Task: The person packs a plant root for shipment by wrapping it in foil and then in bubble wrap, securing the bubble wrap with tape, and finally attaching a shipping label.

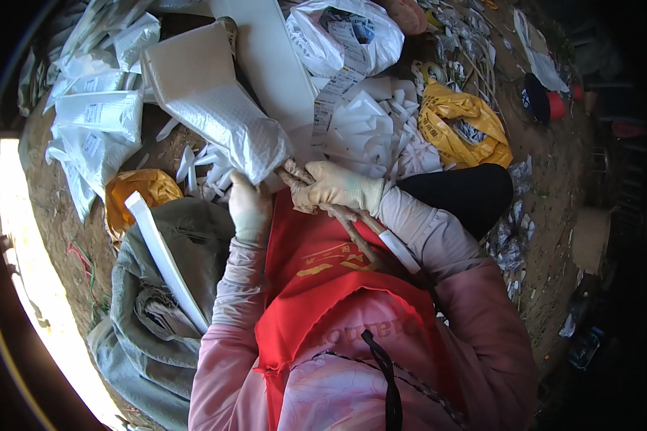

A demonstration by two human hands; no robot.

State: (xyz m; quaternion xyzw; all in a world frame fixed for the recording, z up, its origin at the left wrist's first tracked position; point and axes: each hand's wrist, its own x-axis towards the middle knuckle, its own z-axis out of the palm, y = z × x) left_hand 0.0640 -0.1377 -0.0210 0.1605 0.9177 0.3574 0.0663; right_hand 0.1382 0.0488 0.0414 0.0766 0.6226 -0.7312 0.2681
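My right hand [331, 187], in a pale knit glove, is wrapped around several brown woody stems [358, 241]. A white label [398, 250] is wrapped on one stem. The upper part of the bundle goes into a clear bubble-wrap bag [226, 118], which slants up to the left and hides what is inside. At the bag's lower edge is my left hand [250, 207], also gloved, its fingers bent against the plastic and partly hidden behind it. The lower stem ends lie over a red apron [316, 251] on my lap.
Bubble-wrap bags [97, 118] are piled at upper left. A white plastic bag [345, 32] trails a strip of printed labels [336, 90]. White paper strips [370, 129] lie beside a yellow bag [460, 122]. A grey-green sack [158, 352] with a white strip [167, 258] lies left.
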